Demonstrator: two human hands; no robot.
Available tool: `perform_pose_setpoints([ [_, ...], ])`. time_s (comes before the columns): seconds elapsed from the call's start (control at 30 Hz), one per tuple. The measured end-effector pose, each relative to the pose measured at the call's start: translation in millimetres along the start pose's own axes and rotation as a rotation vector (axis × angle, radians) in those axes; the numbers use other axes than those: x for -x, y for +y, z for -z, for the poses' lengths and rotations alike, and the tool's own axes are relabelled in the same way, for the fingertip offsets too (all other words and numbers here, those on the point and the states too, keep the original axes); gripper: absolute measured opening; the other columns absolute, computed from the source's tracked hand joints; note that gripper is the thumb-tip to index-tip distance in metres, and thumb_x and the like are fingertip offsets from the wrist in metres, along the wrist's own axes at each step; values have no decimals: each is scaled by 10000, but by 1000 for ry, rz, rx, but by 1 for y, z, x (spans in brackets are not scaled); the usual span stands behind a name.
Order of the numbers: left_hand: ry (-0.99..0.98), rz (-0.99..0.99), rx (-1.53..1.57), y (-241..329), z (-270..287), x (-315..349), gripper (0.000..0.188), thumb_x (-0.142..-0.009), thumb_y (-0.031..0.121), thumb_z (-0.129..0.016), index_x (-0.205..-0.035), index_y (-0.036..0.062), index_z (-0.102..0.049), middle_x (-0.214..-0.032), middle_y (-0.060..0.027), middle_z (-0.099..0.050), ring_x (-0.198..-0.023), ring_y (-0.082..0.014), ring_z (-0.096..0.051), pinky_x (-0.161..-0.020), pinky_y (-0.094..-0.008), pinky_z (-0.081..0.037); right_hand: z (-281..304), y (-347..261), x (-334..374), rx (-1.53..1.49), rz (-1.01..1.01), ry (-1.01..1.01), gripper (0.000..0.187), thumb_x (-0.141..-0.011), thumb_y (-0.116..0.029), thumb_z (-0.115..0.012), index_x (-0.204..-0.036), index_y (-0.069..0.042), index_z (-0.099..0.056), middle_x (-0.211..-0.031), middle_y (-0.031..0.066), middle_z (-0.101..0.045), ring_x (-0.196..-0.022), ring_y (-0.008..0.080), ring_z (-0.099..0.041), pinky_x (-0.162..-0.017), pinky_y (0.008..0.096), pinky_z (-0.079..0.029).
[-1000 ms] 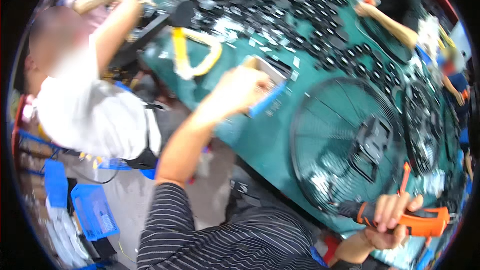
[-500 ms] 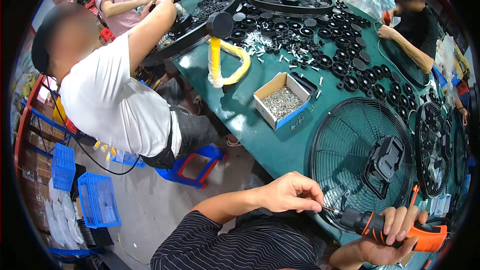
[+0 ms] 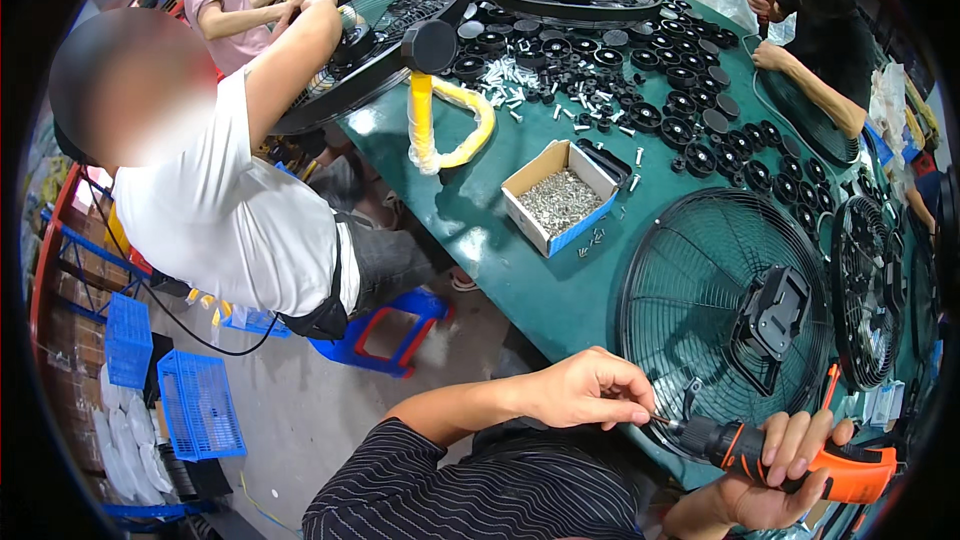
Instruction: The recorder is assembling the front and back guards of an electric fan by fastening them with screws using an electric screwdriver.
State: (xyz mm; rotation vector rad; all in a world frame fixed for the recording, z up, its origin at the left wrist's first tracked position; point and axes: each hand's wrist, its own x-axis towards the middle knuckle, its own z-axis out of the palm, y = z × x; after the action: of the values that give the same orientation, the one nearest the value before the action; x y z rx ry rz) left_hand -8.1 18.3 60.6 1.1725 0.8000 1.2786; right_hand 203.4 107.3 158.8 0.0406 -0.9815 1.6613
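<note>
1 black-nosed orange driver (image 3: pixel 742 450) snug in right hand (image 3: pixel 792 448), left hand (image 3: pixel 592 390) pinched on, apparently, its slim bit (image 3: pixel 663 420)

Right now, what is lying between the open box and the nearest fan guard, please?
In the head view, a few small loose screws lie on the green tabletop, close to the box; the rest toward the fan guard looks bare.

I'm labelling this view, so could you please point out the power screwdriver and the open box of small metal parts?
Power screwdriver (image 3: pixel 708 440), head view: on its black chuck.
Open box (image 3: pixel 584 227), head view: on its blue outer wall.
</note>
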Motion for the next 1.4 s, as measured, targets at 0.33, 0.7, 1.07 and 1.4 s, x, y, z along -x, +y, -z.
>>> perform_pose_setpoints([
  [0.33, 171, -135, -422, -19, 22, 0, 98, -829, 46, -726, -911, 13, -687, -847, -107, -687, -750, -266, -683, -651, -336, -528, 7, 33, -4, 221, -39, 95, 423, -900, -197, -722, -1204, -72, -454, -795, 20, -551, -592, 109, -511, -559, 274, -436],
  [0.7, 591, -295, -1116, -44, 54, -17, 445, -602, 189, -902, -646, 98, -469, -595, -25, -424, -486, -200, -420, -450, -326, -278, 9, 94, -26, 498, -88, -199, 386, -899, -182, -711, -1184, -79, -472, -822, 24, -571, -648, 121, -571, -632, 267, -466],
  [1.07, 477, -214, -1086, -60, 72, -14, 491, -597, 173, -924, -643, 97, -442, -571, -20, -393, -474, -199, -410, -444, -334, -264, 23, 116, -33, 531, -127, -187, 425, -820, -142, -787, -1115, -59, -492, -741, 21, -614, -601, 115, -610, -582, 251, -510],
  [1.4, 455, -177, -1043, -66, 74, -15, 504, -619, 220, -903, -624, 100, -414, -568, -18, -364, -466, -195, -370, -438, -323, -238, 18, 125, -30, 595, -28, 14, 387, -842, -107, -749, -1103, -48, -469, -760, 28, -580, -605, 115, -581, -590, 254, -512],
])
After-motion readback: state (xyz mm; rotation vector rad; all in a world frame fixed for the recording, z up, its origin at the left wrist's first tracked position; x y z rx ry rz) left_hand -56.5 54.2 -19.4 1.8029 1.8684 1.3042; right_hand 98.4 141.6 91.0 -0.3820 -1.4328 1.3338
